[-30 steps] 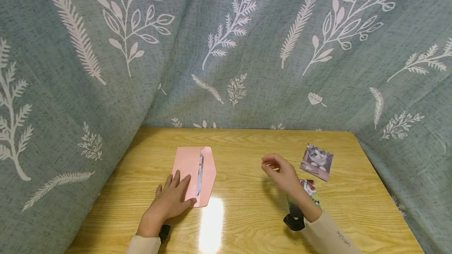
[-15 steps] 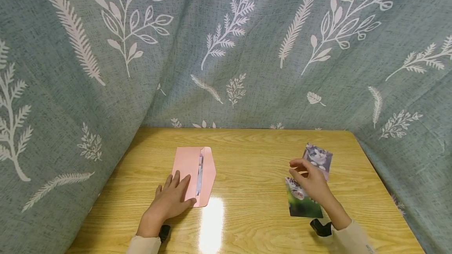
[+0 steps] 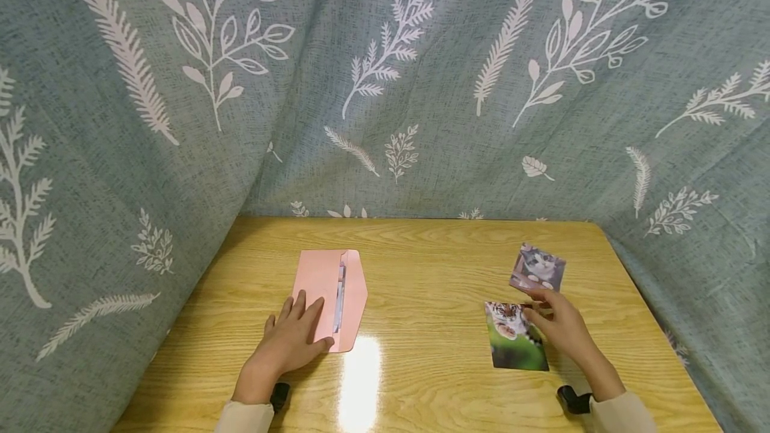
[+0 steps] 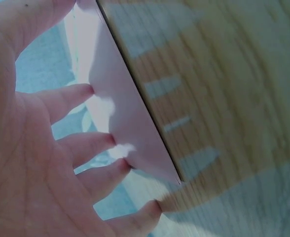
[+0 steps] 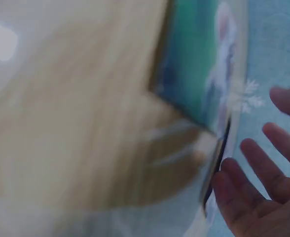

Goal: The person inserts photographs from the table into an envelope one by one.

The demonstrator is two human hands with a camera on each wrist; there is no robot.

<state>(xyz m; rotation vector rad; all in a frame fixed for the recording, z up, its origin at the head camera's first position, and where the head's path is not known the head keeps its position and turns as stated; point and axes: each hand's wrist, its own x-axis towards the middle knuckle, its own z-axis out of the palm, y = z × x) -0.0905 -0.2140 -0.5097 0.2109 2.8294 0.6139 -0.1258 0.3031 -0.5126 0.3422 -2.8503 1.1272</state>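
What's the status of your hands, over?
Left hand resting on pink envelope. Right hand near tiger picture. Cat picture close by, not overlapping it.

Head camera up high, facing forward and down over surface (image 3: 421,272) to curtain (image 3: 385,85); left wrist in close, facing left fingers (image 4: 68,101), sharing envelope (image 3: 319,272) with head; right wrist close too, facing right fingers (image 5: 263,165), sharing tiger photo (image 3: 517,347) with head.

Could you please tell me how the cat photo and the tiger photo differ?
The cat photo shows a grey and white cat amid purplish tones; the tiger photo, a striped tiger against green. The cat photo lies farther back on the table than the tiger photo. The cat photo sits more askew than the tiger photo. Both lie face up.
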